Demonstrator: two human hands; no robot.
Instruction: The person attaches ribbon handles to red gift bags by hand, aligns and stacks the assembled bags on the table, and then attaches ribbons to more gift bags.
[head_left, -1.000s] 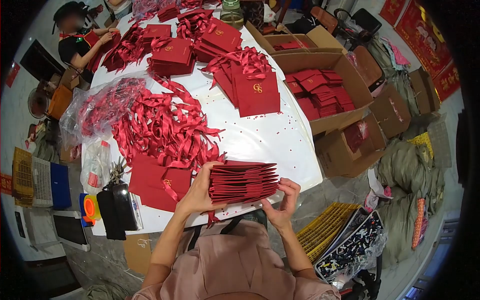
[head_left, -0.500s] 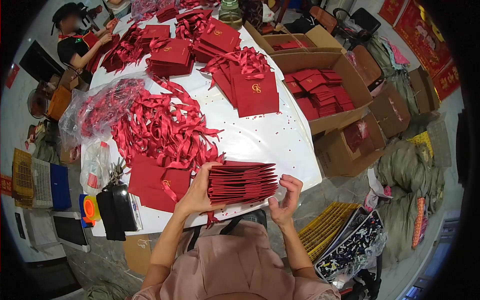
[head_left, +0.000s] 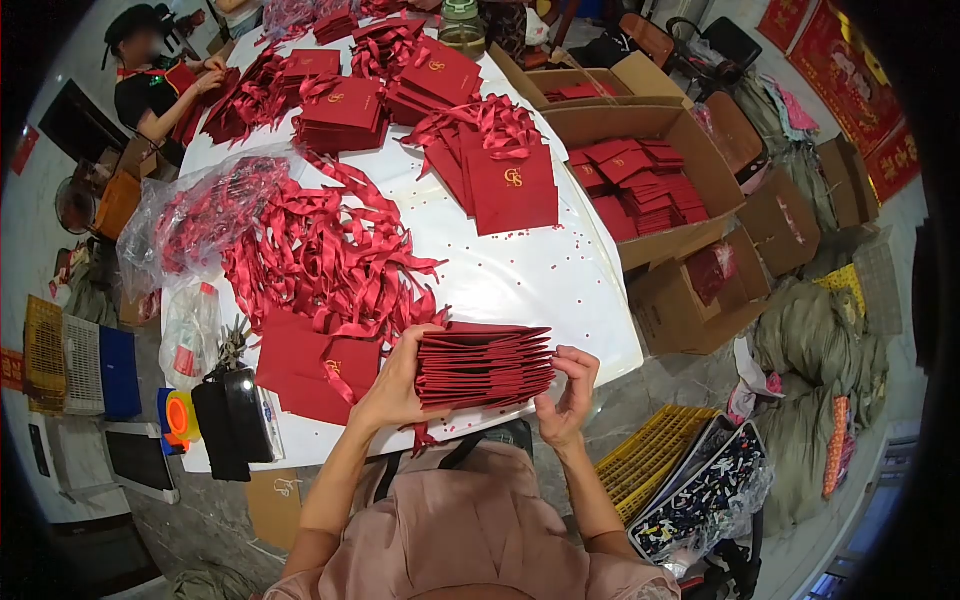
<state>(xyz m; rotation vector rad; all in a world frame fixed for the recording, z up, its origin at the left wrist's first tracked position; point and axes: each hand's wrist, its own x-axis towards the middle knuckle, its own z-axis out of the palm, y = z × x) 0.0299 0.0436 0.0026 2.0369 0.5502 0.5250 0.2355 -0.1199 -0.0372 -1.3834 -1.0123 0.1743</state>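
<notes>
A thick stack of flat red paper bags is held at the table's near edge, its folded layers facing up. My left hand is closed round the stack's left end. At the right end, my right hand has thumb and fingers apart, with the fingertips at the stack's edge; whether they press on it is hard to see. Beside my left hand lie more red bags with gold lettering. Just beyond them spreads a heap of red ribbons, partly under clear plastic.
Finished-looking red bags with ribbons stand on the white table, with small red dots scattered around. A cardboard box of red bags is at the right. Yellow crates lie on the floor. A co-worker handles red bags at far left.
My right hand has moved slightly left, bringing its fingertips to the stack's right end. My left hand and the stack stay in place. The co-worker's hands have come closer together.
</notes>
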